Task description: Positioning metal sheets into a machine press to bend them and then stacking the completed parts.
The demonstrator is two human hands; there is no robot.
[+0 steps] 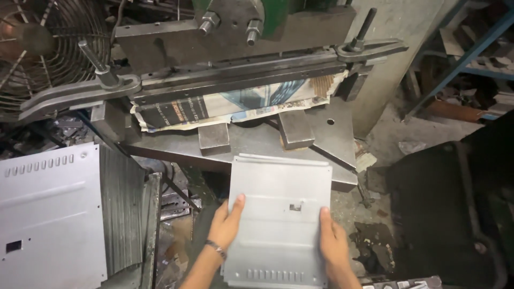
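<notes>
Grey sheet-metal panel [279, 214] gripped at both side edges: left hand [226, 225] has its thumb on top at the left edge, fingers under; right hand [333, 241] same at the right edge, thumb up top. Both hands closed on it, w/ a band on the left wrist. One panel in hand, held flat-ish just in front of the press table [251, 140], its far edge reaching the table's front lip. Panel has 1 small rectangular cutout near the middle and 1 row of slots along the near edge.

On the table: 2 steel blocks [214, 138], side by side, approx. level w/ each other, just beyond the panel. Behind them, crumpled newspaper [214, 109] stuffed under the long dark press bar [241, 77]. 2 big bolts [254, 29] on the machine head above; 1 threaded stud at each end of the bar's clamps.

Left side: stack of similar panels [48, 214], top one showing a slot row; some ribbed sheets stand beside it. 1 wire fan guard [43, 43] top left. Blue shelving [466, 59] far right.
</notes>
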